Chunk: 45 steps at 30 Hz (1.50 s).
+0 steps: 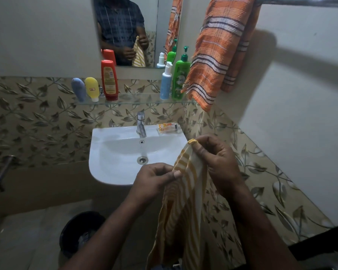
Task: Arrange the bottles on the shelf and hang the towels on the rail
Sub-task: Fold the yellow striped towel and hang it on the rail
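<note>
Sat on floor, lower left: black bin (80, 230). Lined up on glass shelf (137, 102): grey-blue tube (78, 89), yellow tube (92, 88), red bottle (109, 79), then, after a gap, white pump bottle (166, 82) and green pump bottle (180, 78). Mounted below shelf: white sink (115, 168). Held by sink's right side, unhung: yellow striped towel (181, 211), edge pinched with left hand (154, 180), top corner pinched higher with right hand (219, 158), rest hanging down. Draped over rail (300, 0), upper right: orange towel (219, 51), overlapping shelf's right end.
</note>
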### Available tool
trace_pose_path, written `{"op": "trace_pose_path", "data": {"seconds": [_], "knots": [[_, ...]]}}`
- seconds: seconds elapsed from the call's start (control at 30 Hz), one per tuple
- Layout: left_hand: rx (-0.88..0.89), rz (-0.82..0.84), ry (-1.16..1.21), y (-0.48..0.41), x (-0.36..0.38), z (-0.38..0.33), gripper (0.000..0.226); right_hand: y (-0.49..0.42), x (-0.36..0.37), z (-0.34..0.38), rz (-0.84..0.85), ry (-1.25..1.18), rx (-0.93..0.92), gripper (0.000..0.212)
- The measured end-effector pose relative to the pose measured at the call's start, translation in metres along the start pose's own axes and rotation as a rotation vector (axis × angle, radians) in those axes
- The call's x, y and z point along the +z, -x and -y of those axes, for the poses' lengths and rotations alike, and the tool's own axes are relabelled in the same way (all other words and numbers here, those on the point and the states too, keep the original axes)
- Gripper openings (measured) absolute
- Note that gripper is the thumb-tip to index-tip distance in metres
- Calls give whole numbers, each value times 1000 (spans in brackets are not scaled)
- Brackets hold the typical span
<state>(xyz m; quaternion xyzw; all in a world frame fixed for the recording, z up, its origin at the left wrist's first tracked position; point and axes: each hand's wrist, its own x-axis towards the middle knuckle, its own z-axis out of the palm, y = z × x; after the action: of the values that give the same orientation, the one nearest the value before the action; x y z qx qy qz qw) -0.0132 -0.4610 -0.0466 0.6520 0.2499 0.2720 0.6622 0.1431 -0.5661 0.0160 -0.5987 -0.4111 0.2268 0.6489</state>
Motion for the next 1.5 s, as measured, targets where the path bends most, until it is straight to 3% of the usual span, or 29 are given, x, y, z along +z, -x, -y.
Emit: {"op": "trace_pose_path", "data": {"seconds": [0.43, 0.6, 0.77, 0.87, 1.0, 1.1, 1.27, 1.4, 1.5], "knots": [[-8, -230, 31, 2, -1, 5, 21, -1, -2, -22, -214, 72, 95, 13], [-78, -197, 74, 1, -4, 9, 3, -1, 2, -30, -245, 47, 131, 18], [-231, -199, 310, 0, -3, 13, 10, 1, 6, -39, -280, 37, 175, 18], [-172, -267, 202, -1, -5, 14, 9, 6, 8, -45, -297, 141, 132, 8], [-59, -263, -65, 1, -4, 18, 9, 13, 7, -54, -195, 570, -84, 33], [-21, -253, -124, 2, 3, 23, 8, 20, 13, -59, -88, 740, -142, 35], [71, -164, -227, 5, 7, 28, 12, 31, 16, -62, 91, 677, -78, 35], [142, -88, -249, 4, 4, 25, 9, 30, 9, -65, 240, 663, 24, 17], [151, -32, -235, 0, 0, 28, 10, 29, 1, -66, 172, 637, 7, 13]]}}
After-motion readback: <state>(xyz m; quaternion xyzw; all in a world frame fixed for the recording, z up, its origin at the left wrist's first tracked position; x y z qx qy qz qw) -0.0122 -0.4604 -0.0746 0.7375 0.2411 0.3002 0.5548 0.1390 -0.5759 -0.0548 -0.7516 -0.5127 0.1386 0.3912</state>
